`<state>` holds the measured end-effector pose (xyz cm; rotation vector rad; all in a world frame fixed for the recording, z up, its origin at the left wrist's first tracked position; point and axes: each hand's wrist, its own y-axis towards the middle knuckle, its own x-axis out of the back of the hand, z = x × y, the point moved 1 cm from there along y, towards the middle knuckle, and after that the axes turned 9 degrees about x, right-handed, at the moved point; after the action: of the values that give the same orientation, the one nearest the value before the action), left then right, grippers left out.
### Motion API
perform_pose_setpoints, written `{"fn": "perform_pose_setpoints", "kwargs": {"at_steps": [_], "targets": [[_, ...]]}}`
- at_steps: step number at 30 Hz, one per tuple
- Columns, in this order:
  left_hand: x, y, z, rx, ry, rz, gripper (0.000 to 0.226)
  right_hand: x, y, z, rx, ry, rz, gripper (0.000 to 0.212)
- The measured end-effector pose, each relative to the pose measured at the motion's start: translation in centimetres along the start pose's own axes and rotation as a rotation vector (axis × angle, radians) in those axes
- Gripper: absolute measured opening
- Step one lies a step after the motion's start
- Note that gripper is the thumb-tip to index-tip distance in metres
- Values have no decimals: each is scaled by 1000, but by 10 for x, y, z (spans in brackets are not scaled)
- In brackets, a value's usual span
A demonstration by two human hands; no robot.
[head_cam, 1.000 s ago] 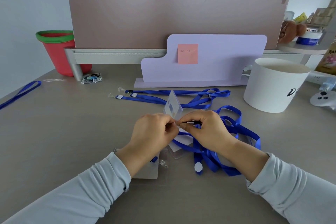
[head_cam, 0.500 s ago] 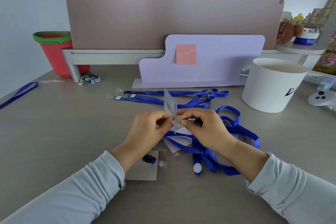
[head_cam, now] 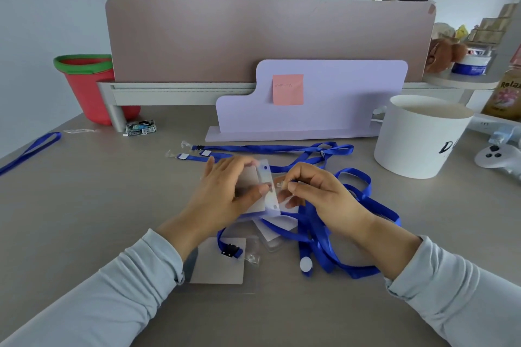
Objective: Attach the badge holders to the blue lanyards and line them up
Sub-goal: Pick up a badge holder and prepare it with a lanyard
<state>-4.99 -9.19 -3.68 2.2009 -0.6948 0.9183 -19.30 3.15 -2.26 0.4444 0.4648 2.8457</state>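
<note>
My left hand (head_cam: 222,194) grips the badge holder (head_cam: 267,175) from behind, fingers curled round its far edge and thumb pressed on its front, just below the punched strip. It stands on edge above the desk (head_cam: 84,220), strip turned toward my right hand (head_cam: 324,197). That hand pinches the clear strap clip (head_cam: 282,184) between thumb and forefinger, its tip just beside the strip's middle slot. The clip is too small for me to tell whether it has gone through.

The holder is light, thin, glossy plastic. I expect it to flex and slide if I squeeze the middle, so holding close to the stiffer punched strip seems right. The clip looks soft and springy, and I judge it is best held near its tip so it doesn't buckle.

The blue lanyard (head_cam: 380,207) trails from my right hand. It is limp ribbon, looped and tangled, and it will likely drag, so it needs slack. Spare holders (head_cam: 277,234) lie under my hands. Near my left sleeve another holder (head_cam: 217,265) has a lanyard end lying across it. Farther back, two lanyards (head_cam: 267,147) lie side by side, with a white tub (head_cam: 417,144) to their right.
</note>
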Motion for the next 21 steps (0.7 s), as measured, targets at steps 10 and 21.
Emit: {"fn": "perform_pose_setpoints", "kwargs": {"at_steps": [10, 21], "targets": [[13, 5, -15, 28, -52, -173, 49, 39, 5, 29, -25, 176, -413, 26], [-52, 20, -163, -2, -85, 671, 24, 86, -20, 86, 97, 406, -569, 23]]}}
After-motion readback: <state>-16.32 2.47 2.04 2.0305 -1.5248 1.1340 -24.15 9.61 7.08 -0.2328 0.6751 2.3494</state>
